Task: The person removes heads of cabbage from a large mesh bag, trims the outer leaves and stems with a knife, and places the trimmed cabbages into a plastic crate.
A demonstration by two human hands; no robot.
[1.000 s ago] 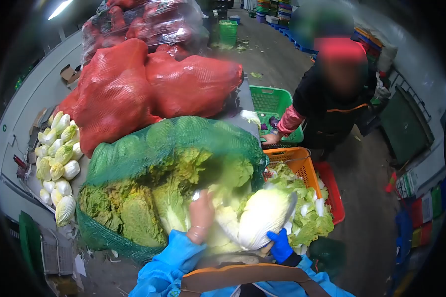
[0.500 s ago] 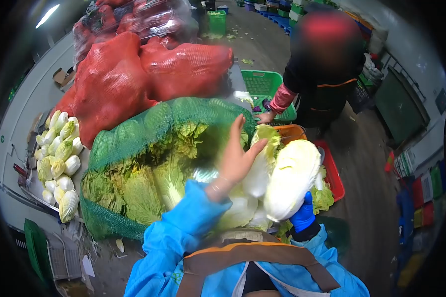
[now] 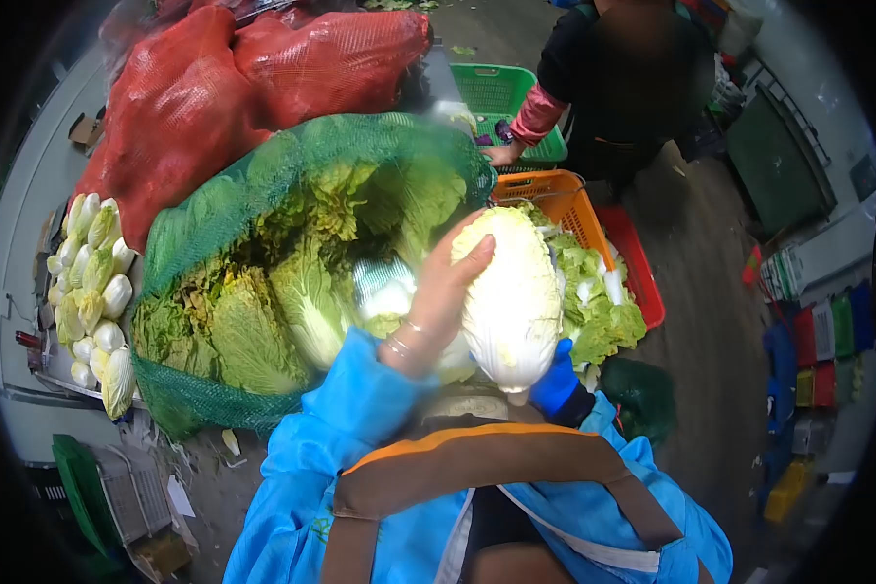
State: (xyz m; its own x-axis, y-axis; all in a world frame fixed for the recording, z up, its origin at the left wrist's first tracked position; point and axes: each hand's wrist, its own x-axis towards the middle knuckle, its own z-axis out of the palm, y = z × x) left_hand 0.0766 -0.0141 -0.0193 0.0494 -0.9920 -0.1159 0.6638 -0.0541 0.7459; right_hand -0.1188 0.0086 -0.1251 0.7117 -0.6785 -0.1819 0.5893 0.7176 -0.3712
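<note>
Red sacks [image 3: 180, 97] were heaped together, with a green crate [image 3: 501, 88] set to their right and a cardboard box [image 3: 85, 130] to their left. Beside the crate, a dark-clothed person [image 3: 633, 88] was seen.

Mesh sack [image 3: 209, 229] blocking left of cabbage [image 3: 511, 302], orange crate [image 3: 586, 216] beyond, open floor [image 3: 720, 311] right of red bin [image 3: 644, 277]

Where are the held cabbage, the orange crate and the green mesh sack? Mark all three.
Held cabbage [image 3: 512, 304]: head view, middle of its pale leafy side.
Orange crate [image 3: 579, 206]: head view, its perforated right wall.
Green mesh sack [image 3: 222, 199]: head view, netting on its upper left.
</note>
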